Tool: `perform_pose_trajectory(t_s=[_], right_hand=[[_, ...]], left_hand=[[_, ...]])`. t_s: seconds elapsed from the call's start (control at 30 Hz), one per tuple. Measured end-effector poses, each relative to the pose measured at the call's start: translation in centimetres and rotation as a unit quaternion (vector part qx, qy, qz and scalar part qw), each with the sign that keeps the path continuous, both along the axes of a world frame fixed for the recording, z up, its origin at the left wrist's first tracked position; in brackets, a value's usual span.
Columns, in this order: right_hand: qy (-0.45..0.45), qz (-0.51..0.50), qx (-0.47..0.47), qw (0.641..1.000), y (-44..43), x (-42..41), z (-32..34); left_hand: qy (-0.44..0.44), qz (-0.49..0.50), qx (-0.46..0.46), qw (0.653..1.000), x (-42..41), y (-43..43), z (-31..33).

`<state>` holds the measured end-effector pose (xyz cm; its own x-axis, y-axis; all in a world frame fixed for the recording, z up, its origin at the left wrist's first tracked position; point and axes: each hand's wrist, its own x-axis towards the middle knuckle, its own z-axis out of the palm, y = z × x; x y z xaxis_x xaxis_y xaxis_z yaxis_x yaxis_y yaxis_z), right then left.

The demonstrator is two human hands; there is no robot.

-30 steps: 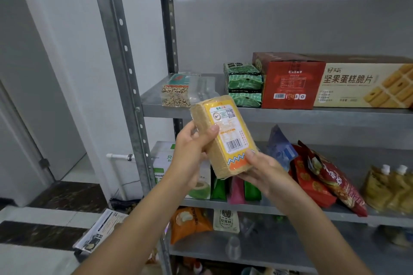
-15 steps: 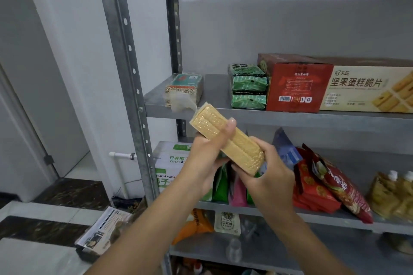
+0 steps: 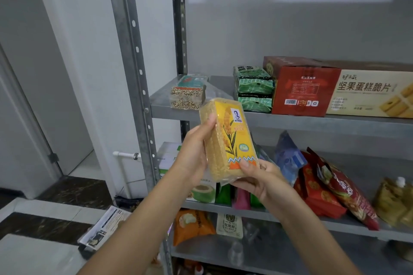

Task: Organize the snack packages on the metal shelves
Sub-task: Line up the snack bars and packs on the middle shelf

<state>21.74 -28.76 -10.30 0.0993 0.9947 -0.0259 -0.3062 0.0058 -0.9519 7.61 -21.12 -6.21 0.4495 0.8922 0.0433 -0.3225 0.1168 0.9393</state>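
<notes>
Both hands are holding a yellow-labelled, clear-wrapped rectangular grain brick pkg [image 3: 228, 140] in the air in front of the grey metal shelf unit [image 3: 131, 51], roughly upright, tilted a bit, label side facing the cam. It is touching no shelf.

Left hand [image 3: 192, 154] is gripping the pkg's left long side, thumb lying on the front edge near the top; the other fingers are curling behind the pkg, mostly hidden. Right hand [image 3: 261, 178] is cupping the bottom end, thumb pressing on the label's lower corner, remaining fingers going under and behind, so their spread can't be told.

Mid shelf [image 3: 290, 123], L to R: a clear-wrapped mixed-grain brick w/ teal label [image 3: 188, 94] is sitting at the left end, then a stack of green foil packs [image 3: 254, 89], touching a red cardboard box [image 3: 306, 89], then a long cream biscuit box [image 3: 375, 94] w/ Chinese print.

Shelf below: a white carton w/ coconut print [image 3: 201, 190] and green and pink pouches [image 3: 241, 198] are standing partly behind the hands; a blue bag [image 3: 288, 158], red snack bags [image 3: 324, 192] leaning over and yellowish spouted pouches [image 3: 395, 198] are sitting to the right.

Lowest visible shelf is carrying an orange snack bag [image 3: 192, 225] beside a cream pouch [image 3: 229, 225].
</notes>
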Motion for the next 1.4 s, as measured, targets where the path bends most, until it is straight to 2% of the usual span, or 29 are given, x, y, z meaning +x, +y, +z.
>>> perform_pose_trajectory(t_s=[0.13, 0.3, 0.37, 0.43, 0.53, 0.57, 0.7, 0.77, 0.87, 1.03, 1.23, 1.3, 1.33, 1.4], right_hand=[[-0.043, -0.046, 0.005, 0.998, 0.2, -0.9, 0.5], [-0.033, -0.063, 0.033, 0.997, 1.1, -1.6, 1.5], [-0.016, -0.065, 0.044, 0.997, 2.0, -2.0, 2.0], [-0.004, -0.072, 0.049, 0.996, 3.0, -2.4, 2.9], [0.022, -0.094, 0.037, 0.995, 4.2, -3.0, 3.9], [0.026, -0.102, 0.029, 0.994, 4.4, -3.2, 4.0], [0.048, -0.167, 0.005, 0.985, 4.8, -4.1, 4.2], [0.079, -0.212, -0.002, 0.974, 4.9, -4.3, 4.5], [0.065, -0.254, -0.016, 0.965, 5.0, -4.5, 5.0], [0.044, -0.264, -0.037, 0.963, 6.6, -5.3, 5.8], [0.076, -0.210, 0.013, 0.975, 7.1, -4.3, 7.2], [0.027, -0.221, 0.018, 0.975, 7.2, -4.2, 6.4], [-0.027, -0.245, 0.007, 0.969, 7.4, -4.3, 6.1], [-0.182, -0.330, -0.007, 0.926, 7.9, -4.3, 5.8]], left_hand=[[0.088, 0.084, 0.050, 0.991, 0.0, 1.2, 0.6], [0.125, 0.079, 0.093, 0.985, -0.2, 2.3, 2.3], [0.184, 0.081, 0.145, 0.969, -0.6, 3.3, 3.5], [0.244, 0.171, 0.243, 0.923, -0.8, 5.1, 4.4], [0.308, 0.360, 0.388, 0.791, -1.9, 8.5, 5.0], [0.338, 0.360, 0.423, 0.760, -2.4, 10.2, 5.0], [0.465, 0.152, 0.500, 0.714, -3.2, 15.1, 4.3], [0.516, 0.136, 0.513, 0.672, -3.2, 15.6, 3.8], [0.520, 0.148, 0.523, 0.660, -3.2, 15.2, 4.1], [0.537, 0.136, 0.520, 0.650, -3.4, 14.7, 4.6], [0.547, 0.136, 0.524, 0.638, -3.5, 14.8, 4.6], [0.550, 0.136, 0.526, 0.634, -3.5, 14.8, 4.7], [0.551, 0.136, 0.526, 0.633, -3.5, 14.8, 4.7], [0.550, 0.135, 0.526, 0.635, -3.5, 14.7, 4.6]])
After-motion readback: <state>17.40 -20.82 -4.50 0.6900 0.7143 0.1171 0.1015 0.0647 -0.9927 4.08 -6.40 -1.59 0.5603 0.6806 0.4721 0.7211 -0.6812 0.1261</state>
